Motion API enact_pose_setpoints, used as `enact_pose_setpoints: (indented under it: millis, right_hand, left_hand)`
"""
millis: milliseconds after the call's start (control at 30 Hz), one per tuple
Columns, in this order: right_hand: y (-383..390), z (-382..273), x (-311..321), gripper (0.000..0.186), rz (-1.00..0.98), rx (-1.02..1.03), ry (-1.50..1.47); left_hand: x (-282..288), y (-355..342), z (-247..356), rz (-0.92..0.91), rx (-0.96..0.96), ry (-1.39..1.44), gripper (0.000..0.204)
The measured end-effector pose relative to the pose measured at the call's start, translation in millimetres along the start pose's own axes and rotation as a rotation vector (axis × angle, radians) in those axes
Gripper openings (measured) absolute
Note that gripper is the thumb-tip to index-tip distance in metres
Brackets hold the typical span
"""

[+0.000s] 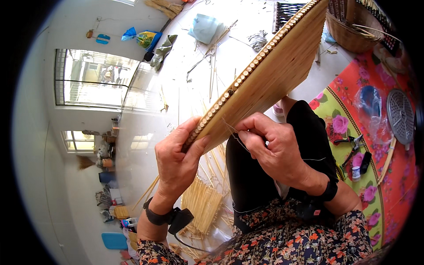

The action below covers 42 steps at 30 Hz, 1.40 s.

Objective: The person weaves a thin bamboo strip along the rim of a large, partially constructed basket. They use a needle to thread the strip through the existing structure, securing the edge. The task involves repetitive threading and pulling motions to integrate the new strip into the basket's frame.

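Note:
A tan panel of slender rods (282, 62), their round cut ends lined along one long edge, is held tilted across the view. My left hand (179, 159) grips its lower-left end, with fingers behind and thumb on the face. Beside it, my right hand (269, 150) is closed in a pinch on a thin pale strand (230, 126) that reaches toward the panel's face. Below my hands, between them and my left wrist, a bundle of straw-coloured sticks (201, 203) lies on the white floor.
A flowered mat (386, 185) at the right holds cutters (353, 143), a small bottle (356, 174), plastic bags and a perforated grey disc (399, 115). A wicker basket (349, 35) stands at upper right. Loose strips and bags (205, 26) litter the floor; assorted items line the left wall.

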State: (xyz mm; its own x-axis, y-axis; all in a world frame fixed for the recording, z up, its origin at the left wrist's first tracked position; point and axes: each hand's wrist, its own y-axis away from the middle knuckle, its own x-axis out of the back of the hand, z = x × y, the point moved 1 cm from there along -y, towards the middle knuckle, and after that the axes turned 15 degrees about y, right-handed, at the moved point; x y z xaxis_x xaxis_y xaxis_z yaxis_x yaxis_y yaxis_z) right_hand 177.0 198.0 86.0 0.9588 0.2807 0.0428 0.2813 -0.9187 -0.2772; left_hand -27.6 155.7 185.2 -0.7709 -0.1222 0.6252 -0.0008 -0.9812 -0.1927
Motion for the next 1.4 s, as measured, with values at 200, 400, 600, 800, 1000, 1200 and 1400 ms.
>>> enact_pose_setpoints:
  millis: [200,400,600,800,1000,1200,1400]
  right_hand:
    - [0.2,-1.6,2.2,0.009,-0.020,0.007,0.021]
    - [20.7,8.6,25.0,0.011,-0.164,-0.179,-0.186]
    - [81.9,42.7,46.4,0.019,-0.249,-0.215,-0.317]
    - [121.1,58.8,40.0,0.019,-0.269,-0.358,-0.422]
    - [141.1,70.9,27.1,0.014,-0.234,-0.454,-0.581]
    - [147.5,84.8,25.6,0.009,-0.237,-0.370,-0.596]
    - [152.1,78.1,28.4,0.008,-0.243,-0.434,-0.587]
  left_hand:
    - [-2.3,3.7,2.2,-0.008,-0.004,-0.018,0.037]
    - [-21.6,22.5,17.3,-0.076,-0.157,-0.180,0.037]
    - [-57.1,61.1,13.7,-0.143,-0.417,-0.282,0.039]
    - [-72.9,87.6,9.8,-0.173,-0.500,-0.326,0.024]
    - [-70.3,97.2,5.5,-0.193,-0.513,-0.330,0.026]
    - [-69.7,100.0,3.5,-0.192,-0.521,-0.322,0.026]
    - [-67.7,99.4,3.1,-0.205,-0.523,-0.320,0.025]
